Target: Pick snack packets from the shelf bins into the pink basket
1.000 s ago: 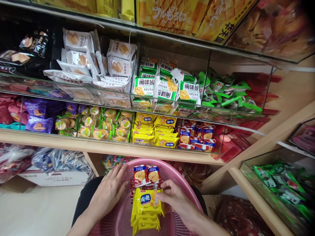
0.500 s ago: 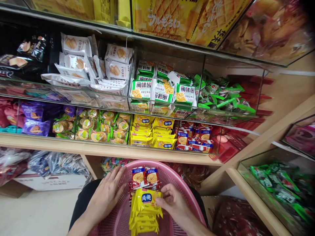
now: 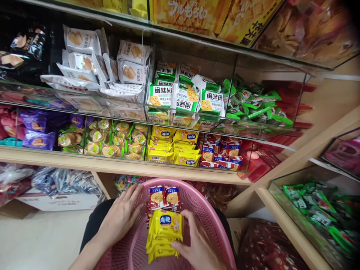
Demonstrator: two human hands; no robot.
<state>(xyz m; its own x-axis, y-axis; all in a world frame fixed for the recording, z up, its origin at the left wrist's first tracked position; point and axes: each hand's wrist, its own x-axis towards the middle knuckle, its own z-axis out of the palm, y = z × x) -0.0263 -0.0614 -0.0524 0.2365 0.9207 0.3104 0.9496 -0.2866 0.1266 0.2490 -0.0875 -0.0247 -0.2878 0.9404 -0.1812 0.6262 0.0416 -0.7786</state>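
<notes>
Lower left: pale floor (image 3: 42,240), white carton (image 3: 60,201) with clear bags of goods (image 3: 56,182) on it. Upper left: black packs (image 3: 28,45), then white packs (image 3: 83,39) behind glass; purple packs (image 3: 38,140) one tier down, above a light wood shelf edge (image 3: 84,161). Lower centre, left to right: left hand (image 3: 122,213) laid over the basket rim, fingers extended, grasping nothing; pink basket (image 3: 212,215) between dark-clothed legs; inside it, red packs (image 3: 156,197) at the far side, yellow packs (image 3: 165,228) stacked nearer; right hand (image 3: 194,240) at the stack's right edge, thumb touching, can't tell if gripping. Right: sloping wood frame (image 3: 289,221), glass bin of green packs (image 3: 315,206). Lower right: dark red bagged goods (image 3: 270,243).
</notes>
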